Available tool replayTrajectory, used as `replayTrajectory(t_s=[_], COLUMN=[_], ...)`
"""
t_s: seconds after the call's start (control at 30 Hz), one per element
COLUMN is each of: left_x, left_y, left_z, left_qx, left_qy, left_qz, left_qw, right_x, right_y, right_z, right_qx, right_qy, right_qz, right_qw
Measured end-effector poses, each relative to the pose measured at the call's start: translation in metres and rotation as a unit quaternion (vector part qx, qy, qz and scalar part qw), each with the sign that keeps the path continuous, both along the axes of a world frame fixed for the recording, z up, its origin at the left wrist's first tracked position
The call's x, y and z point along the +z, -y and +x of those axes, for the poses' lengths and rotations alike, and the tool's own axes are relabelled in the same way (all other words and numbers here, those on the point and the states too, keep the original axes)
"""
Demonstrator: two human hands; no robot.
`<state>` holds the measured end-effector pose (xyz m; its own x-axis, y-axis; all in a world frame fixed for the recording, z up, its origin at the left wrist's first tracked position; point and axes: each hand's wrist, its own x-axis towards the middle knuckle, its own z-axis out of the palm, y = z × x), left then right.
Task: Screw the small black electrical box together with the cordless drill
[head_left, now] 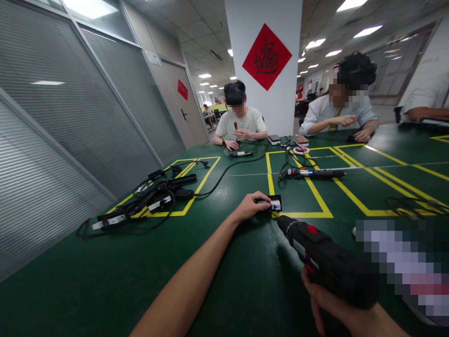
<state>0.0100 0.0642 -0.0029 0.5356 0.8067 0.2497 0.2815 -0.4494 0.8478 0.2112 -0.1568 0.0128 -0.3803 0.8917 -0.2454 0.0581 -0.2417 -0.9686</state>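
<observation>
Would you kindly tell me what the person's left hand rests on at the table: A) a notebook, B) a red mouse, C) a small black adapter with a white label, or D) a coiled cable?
C: the left hand grips the small black adapter on the green table, while the right hand aims the electric screwdriver at it.

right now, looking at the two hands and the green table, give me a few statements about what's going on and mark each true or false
1. The left hand rests on a small black device on the table. True.
2. The right hand holds a pair of scissors. False: it grips a black power screwdriver.
3. The screwdriver's tip points toward the small device. True.
4. The table is red with white lines. False: it is green with yellow lines.
5. A pile of black cables and tools lies to the left of the left hand. True.
6. Nobody else sits at the table. False: other people sit at the far side.
</observation>
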Motion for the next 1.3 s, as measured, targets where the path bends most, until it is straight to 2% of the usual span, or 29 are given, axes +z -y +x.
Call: replayTrajectory(t_s=[0.1, 0.27, 0.43, 0.5, 0.67, 0.77, 0.9, 1.07, 1.3], left_x=[0.000, 0.001, 0.000, 0.001, 0.002, 0.002, 0.002, 0.002, 0.003], left_y=[0.000, 0.000, 0.001, 0.001, 0.002, 0.002, 0.002, 0.002, 0.002], left_z=[0.000, -0.001, 0.000, 0.000, 0.000, 0.000, 0.000, 0.000, 0.001], left_qx=[-0.010, -0.011, -0.005, -0.003, -0.004, 0.003, -0.001, 0.003, -0.004], left_qy=[0.006, 0.007, 0.005, 0.005, 0.008, 0.004, 0.004, 0.002, 0.003], left_qz=[0.003, 0.007, 0.005, 0.004, 0.001, 0.002, 0.002, 0.000, 0.001], left_qw=[1.000, 1.000, 1.000, 1.000, 1.000, 1.000, 1.000, 1.000, 1.000], right_x=[0.002, -0.012, -0.022, -0.020, -0.003, 0.003, -0.002, -0.008, 0.008], right_y=[-0.003, -0.008, -0.011, -0.012, -0.013, -0.008, 0.000, 0.000, 0.000], right_z=[0.002, 0.005, 0.004, 0.006, 0.013, 0.010, 0.002, -0.001, 0.000], right_qx=[0.017, 0.048, 0.042, 0.036, 0.101, 0.073, -0.006, 0.001, 0.008], right_qy=[-0.013, -0.015, 0.052, 0.059, 0.000, 0.008, 0.023, 0.008, -0.003], right_qz=[-0.017, -0.043, -0.064, -0.062, -0.056, -0.047, -0.011, 0.001, 0.031], right_qw=[1.000, 0.998, 0.996, 0.996, 0.993, 0.996, 1.000, 1.000, 0.999])
